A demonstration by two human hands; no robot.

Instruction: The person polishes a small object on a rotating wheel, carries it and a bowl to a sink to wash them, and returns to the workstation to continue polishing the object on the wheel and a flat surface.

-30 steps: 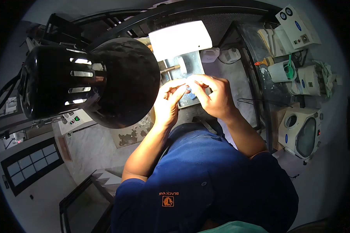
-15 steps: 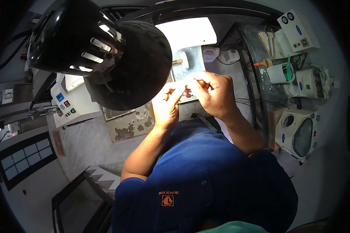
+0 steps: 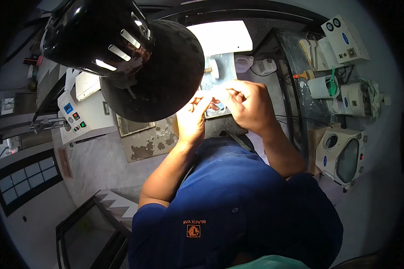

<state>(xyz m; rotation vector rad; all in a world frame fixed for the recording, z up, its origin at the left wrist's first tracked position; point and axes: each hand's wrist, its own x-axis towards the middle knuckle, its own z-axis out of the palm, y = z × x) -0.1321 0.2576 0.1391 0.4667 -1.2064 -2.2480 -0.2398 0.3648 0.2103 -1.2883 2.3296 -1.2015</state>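
Under the black lamp shade [image 3: 155, 71], both hands meet in bright light above the work surface. My left hand [image 3: 194, 117] has its fingertips pinched together at the lamp's lower right edge. My right hand [image 3: 252, 104] is closed, thumb and forefinger pressed together close to the left fingertips. Glare washes out the fingertips, so anything between them is too small or too bright to make out. Just beyond the hands, a white wheel on a short shaft [image 3: 215, 69] stands over a grey-blue tray [image 3: 225, 60].
A white machine with buttons [image 3: 83, 119] stands at left. On the right are a white box with gauges [image 3: 344, 39], a white container [image 3: 318, 87] with a green scoop [image 3: 331, 85], a brush [image 3: 306, 75] and a white cabinet with a window [image 3: 342, 154]. White jugs [image 3: 264, 67] sit behind.
The hands stay together, and the right hand has turned slightly with its fingers lower over the left ones. The lamp appears shifted a little up and right as the view moved.
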